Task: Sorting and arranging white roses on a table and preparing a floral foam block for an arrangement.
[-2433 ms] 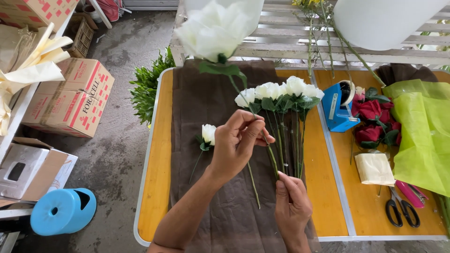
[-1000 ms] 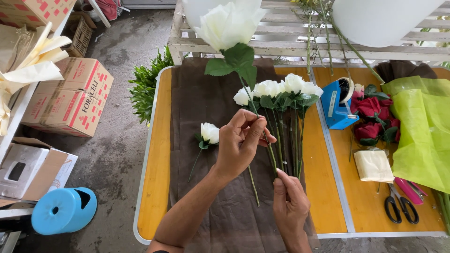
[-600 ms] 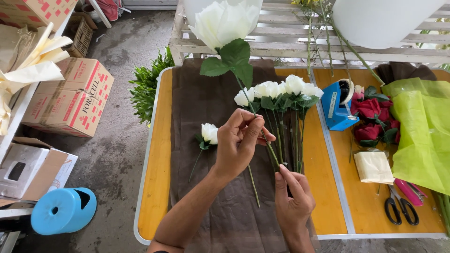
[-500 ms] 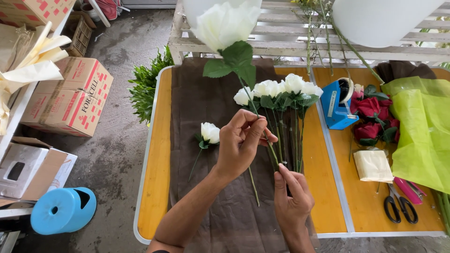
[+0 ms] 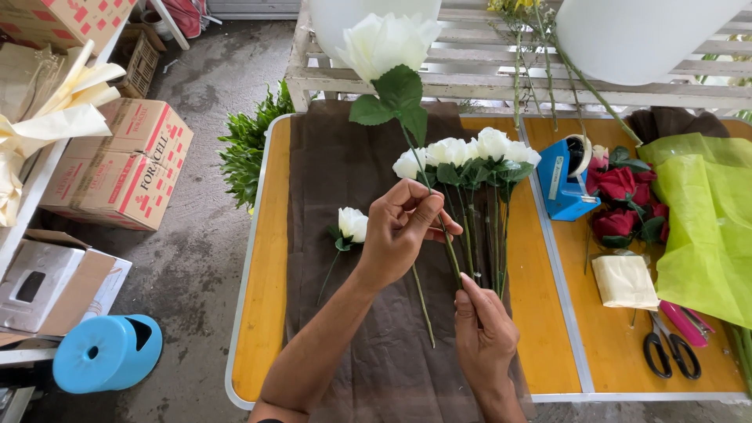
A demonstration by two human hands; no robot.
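Brown cloth (image 5: 352, 157) over orange desk (image 5: 266, 313). Left hand (image 5: 399, 235), fingers pinched on the white rose (image 5: 389, 43) stem, now holds it higher than before. Right hand (image 5: 484, 333) fingers close on the bunch of white roses (image 5: 470, 153) stems.

An orange folding table (image 5: 266, 313) is being covered by a brown cloth (image 5: 345, 157), daylight falling across a stained concrete floor (image 5: 204, 258). Cardboard boxes (image 5: 125, 168) are being stacked beside it; a white slatted bench (image 5: 486, 74) is standing behind.
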